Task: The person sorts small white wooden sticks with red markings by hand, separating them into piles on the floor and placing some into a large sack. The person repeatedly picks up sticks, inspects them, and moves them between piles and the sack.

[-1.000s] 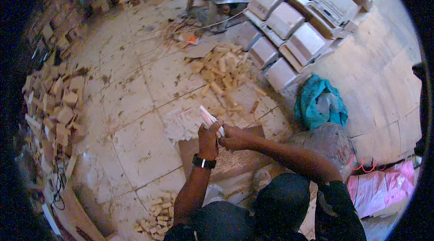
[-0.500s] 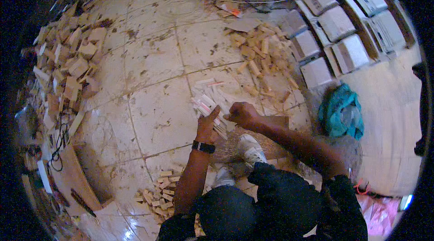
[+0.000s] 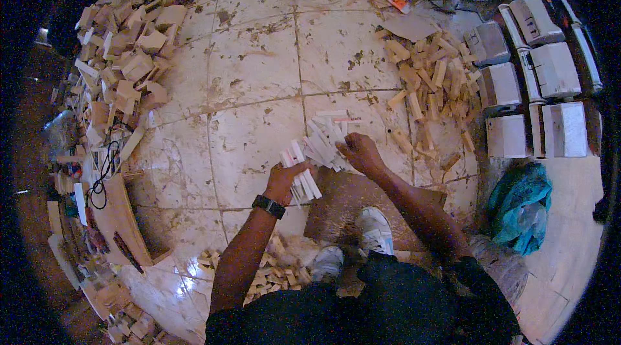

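A bundle of slim white strips point(image 3: 306, 184) is gripped in my left hand point(image 3: 282, 181), its thumb across the top; a dark watch is on that wrist. Beyond the bundle, more loose white strips point(image 3: 325, 147) lie in a fanned heap on the tiles, some bearing reddish print. My right hand point(image 3: 363, 153) is at the heap's right edge with its fingers curled closed. Whatever those fingers may pinch is too small or hidden to make out. A flat brown board point(image 3: 343, 199) lies on the floor between my hands and my shoes.
Wooden offcuts point(image 3: 430, 80) are heaped at the right, with a larger pile of wood blocks point(image 3: 132, 54) at the left. Small blocks point(image 3: 272, 275) lie by my feet. Pale box-shaped stacks point(image 3: 511, 86) and a teal plastic bag point(image 3: 521, 209) stand far right.
The view has shifted, so the floor appears further right. My left hand has drawn the bundle leftward, away from the loose strips. My right hand has come to the heap's right edge.
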`<move>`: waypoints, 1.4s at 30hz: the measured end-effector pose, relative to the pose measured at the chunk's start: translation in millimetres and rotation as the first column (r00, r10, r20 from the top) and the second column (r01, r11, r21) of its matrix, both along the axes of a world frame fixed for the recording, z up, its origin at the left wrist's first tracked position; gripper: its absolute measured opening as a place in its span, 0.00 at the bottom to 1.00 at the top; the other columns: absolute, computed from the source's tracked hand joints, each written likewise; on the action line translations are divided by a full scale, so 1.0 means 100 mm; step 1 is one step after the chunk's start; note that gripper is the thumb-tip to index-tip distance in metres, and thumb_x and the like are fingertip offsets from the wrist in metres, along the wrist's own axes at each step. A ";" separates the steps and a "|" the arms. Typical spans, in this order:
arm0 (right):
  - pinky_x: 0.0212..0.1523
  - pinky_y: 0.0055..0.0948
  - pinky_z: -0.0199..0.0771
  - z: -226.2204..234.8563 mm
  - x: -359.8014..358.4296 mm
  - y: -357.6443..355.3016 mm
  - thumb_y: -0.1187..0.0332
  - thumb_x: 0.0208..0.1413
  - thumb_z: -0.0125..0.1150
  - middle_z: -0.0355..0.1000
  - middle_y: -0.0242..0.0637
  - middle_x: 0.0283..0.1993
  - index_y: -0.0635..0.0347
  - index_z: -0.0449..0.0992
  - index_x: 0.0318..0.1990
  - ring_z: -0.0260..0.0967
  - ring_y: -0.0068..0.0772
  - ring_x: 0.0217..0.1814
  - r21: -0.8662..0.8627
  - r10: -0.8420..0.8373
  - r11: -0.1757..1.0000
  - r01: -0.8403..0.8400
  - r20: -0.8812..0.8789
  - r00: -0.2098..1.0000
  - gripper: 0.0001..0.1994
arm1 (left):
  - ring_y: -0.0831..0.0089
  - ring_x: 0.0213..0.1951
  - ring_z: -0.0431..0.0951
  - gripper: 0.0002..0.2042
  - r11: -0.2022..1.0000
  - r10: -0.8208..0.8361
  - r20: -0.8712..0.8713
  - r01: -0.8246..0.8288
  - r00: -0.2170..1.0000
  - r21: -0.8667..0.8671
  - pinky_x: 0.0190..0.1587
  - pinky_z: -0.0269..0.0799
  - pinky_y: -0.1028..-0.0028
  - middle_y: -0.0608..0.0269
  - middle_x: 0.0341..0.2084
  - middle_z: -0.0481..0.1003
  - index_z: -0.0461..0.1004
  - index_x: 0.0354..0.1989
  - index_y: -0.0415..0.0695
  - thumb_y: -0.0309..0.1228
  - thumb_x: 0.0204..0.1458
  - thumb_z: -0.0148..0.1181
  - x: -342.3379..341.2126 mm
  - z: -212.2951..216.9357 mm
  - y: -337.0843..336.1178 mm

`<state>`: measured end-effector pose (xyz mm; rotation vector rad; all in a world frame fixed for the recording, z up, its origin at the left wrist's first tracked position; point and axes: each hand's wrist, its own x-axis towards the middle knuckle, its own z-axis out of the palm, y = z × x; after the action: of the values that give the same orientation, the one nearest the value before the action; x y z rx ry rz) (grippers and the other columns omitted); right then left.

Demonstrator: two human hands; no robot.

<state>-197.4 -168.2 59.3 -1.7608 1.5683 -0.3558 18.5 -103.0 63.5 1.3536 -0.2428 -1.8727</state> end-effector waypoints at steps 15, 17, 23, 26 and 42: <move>0.28 0.34 0.69 -0.09 0.22 0.37 0.59 0.50 0.59 0.73 0.42 0.25 0.65 0.75 0.34 0.68 0.35 0.26 0.268 0.057 0.953 -0.143 0.305 0.951 0.15 | 0.72 0.36 0.75 0.16 0.990 0.103 0.044 -0.106 0.994 0.089 0.38 0.73 0.70 0.63 0.34 0.75 0.70 0.43 0.40 0.29 0.46 0.64 -0.32 0.04 0.06; 0.32 0.42 0.71 -0.13 0.20 0.35 0.53 0.48 0.59 0.73 0.47 0.26 0.60 0.76 0.31 0.72 0.52 0.29 0.360 0.072 0.917 -0.172 0.277 0.958 0.18 | 0.70 0.32 0.76 0.14 0.991 0.114 0.121 -0.122 0.986 0.061 0.35 0.73 0.71 0.62 0.30 0.75 0.71 0.39 0.40 0.32 0.46 0.63 -0.32 0.03 0.08; 0.25 0.27 0.66 -0.15 0.12 0.33 0.62 0.54 0.57 0.70 0.34 0.22 0.67 0.74 0.37 0.65 0.23 0.25 0.349 0.110 0.891 -0.291 0.457 0.883 0.14 | 0.73 0.30 0.75 0.13 0.979 0.203 0.091 -0.204 0.975 0.012 0.33 0.71 0.73 0.64 0.30 0.75 0.72 0.39 0.41 0.27 0.44 0.64 -0.33 -0.19 0.13; 0.25 0.28 0.67 -0.08 0.05 0.25 0.62 0.55 0.56 0.70 0.37 0.23 0.66 0.74 0.37 0.66 0.26 0.24 0.029 0.238 0.965 -0.261 0.320 0.917 0.13 | 0.74 0.30 0.74 0.13 0.969 0.247 0.040 -0.247 0.968 0.011 0.33 0.71 0.74 0.65 0.28 0.75 0.72 0.38 0.41 0.27 0.44 0.65 -0.34 -0.26 0.16; 0.33 0.46 0.70 -0.06 0.07 -0.32 0.67 0.54 0.53 0.73 0.51 0.32 0.62 0.70 0.42 0.71 0.54 0.32 -0.187 0.131 0.966 -0.179 -0.245 0.961 0.11 | 0.68 0.33 0.76 0.12 0.944 0.330 -0.266 -0.307 0.906 0.124 0.37 0.72 0.71 0.61 0.30 0.75 0.72 0.40 0.40 0.30 0.48 0.58 -0.25 -0.18 0.33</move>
<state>-190.9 -200.1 53.1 -2.1385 1.5834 -0.2515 -6.7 -70.1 45.4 1.0803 0.1937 -1.7810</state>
